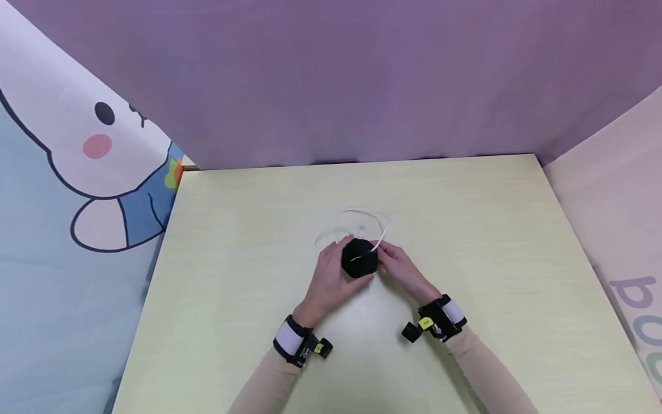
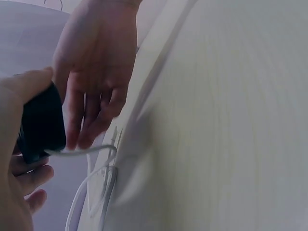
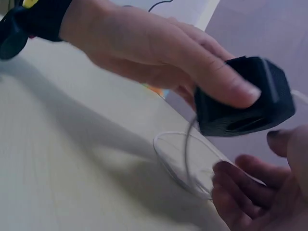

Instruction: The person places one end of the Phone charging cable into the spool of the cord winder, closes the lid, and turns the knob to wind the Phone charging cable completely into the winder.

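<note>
My left hand (image 1: 331,276) holds a small black many-sided block (image 1: 360,257), thumb on one side and fingers on the other. A slit shows in one face of the block (image 3: 245,96) in the right wrist view. Out of the block comes a thin white cable (image 1: 384,230), which loops onto the table behind it. A pale plug end (image 1: 361,232) lies just beyond the block. Close to the block's right side is my right hand (image 1: 405,273), its fingers loosely bent. In the right wrist view a gap shows between the right thumb (image 3: 279,142) and the fingers.
The pale wooden table (image 1: 248,230) extends around both hands. A purple cloth (image 1: 362,80) hangs along its far edge, with a cartoon-printed sheet (image 1: 52,287) on the left and a pale lettered sheet (image 1: 620,201) on the right. Each wrist wears a strapped camera.
</note>
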Motion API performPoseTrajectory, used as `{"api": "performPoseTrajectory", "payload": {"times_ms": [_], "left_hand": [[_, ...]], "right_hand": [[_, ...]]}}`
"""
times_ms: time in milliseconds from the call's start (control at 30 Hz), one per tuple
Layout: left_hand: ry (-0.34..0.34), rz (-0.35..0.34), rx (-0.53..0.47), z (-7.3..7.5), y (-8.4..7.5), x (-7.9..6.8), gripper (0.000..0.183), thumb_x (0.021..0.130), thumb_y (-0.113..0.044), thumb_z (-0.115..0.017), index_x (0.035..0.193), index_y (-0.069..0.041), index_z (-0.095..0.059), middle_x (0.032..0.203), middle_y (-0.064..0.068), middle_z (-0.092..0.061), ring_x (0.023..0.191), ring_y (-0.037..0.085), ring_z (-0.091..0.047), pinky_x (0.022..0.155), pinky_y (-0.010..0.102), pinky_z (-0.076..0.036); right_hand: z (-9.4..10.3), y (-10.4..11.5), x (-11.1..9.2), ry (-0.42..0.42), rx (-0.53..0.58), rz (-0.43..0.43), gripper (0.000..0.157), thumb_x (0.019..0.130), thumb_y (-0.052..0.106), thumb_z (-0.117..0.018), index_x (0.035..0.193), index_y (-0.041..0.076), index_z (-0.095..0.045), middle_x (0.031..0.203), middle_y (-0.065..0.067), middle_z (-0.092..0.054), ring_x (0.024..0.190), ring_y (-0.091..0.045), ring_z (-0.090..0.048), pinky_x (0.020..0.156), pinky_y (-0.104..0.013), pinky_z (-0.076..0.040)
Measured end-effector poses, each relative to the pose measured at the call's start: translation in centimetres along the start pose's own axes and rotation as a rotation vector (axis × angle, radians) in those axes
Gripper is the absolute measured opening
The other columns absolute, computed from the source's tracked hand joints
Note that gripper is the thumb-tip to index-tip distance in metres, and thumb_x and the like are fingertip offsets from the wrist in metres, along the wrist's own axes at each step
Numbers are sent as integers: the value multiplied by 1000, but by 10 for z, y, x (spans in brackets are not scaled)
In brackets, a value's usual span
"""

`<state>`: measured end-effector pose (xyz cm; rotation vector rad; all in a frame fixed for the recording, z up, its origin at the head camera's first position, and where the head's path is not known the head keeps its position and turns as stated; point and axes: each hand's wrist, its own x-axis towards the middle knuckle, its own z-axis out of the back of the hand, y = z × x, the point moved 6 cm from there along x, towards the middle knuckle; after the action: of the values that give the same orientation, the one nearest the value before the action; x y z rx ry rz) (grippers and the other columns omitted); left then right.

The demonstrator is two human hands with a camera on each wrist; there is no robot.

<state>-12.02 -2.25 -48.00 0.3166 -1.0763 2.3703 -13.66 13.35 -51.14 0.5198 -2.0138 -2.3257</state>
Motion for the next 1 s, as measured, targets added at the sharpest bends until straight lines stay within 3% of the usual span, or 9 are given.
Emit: {"api": "performPoseTrajectory", "payload": {"times_ms": [133,300,433,600,767,833,900,1000], "left_hand": [[33,84,-92,-4,1,-3,89,77,-51,-69,145,-9,-32,142,8,-45,129,25,-36,107,47,-31],[56,124,-213,-6,2,-5,89,81,-48,-67,149,-9,-24,150,8,-34,135,32,-27,108,52,-27],[65,127,-292,-8,2,-5,89,84,-47,-65,150,-8,-18,150,10,-34,139,32,-20,111,52,-21],[71,119,-295,-11,3,-6,90,86,-54,-58,150,-6,-16,152,17,-27,141,31,-13,115,52,-8],[74,144,-234,-12,7,-7,88,86,-52,-59,150,-7,-19,156,19,-14,141,26,-10,116,47,-9],[41,125,-184,-9,6,-7,90,84,-52,-61,150,-5,-21,156,17,-15,142,26,-9,116,46,-11],[-40,88,-143,-3,3,-7,94,81,-51,-65,148,-2,-23,155,17,-20,141,27,-13,115,47,-13],[-265,36,-142,14,-3,-9,95,75,-47,-71,145,1,-28,150,18,-30,138,30,-24,112,49,-23]], "right_hand": [[-9,-3,-1,69,21,-77,50,102,33,-36,137,-2,-47,139,-18,-48,130,-25,-37,112,-46,-21],[-16,-5,-3,85,54,-161,59,100,45,-35,141,4,-44,144,-13,-42,134,-24,-30,114,-45,-13],[-24,0,-1,155,154,-113,69,97,56,-34,146,8,-36,147,-12,-39,136,-20,-27,115,-43,-7],[-28,7,0,209,305,-42,69,98,54,-33,139,-1,-42,125,-29,-54,124,-30,-42,114,-41,-12],[-20,7,0,118,273,-58,69,96,52,-39,142,0,-40,142,-19,-44,134,-23,-32,115,-41,-13],[-15,8,0,57,247,-53,66,95,50,-44,140,1,-44,144,-14,-42,135,-20,-30,115,-42,-14],[-8,10,0,1,199,-19,60,95,46,-47,134,1,-50,137,-14,-49,130,-21,-37,112,-42,-20],[1,14,1,-84,112,27,49,93,42,-54,124,4,-58,120,-11,-59,115,-19,-47,104,-38,-31]]}}
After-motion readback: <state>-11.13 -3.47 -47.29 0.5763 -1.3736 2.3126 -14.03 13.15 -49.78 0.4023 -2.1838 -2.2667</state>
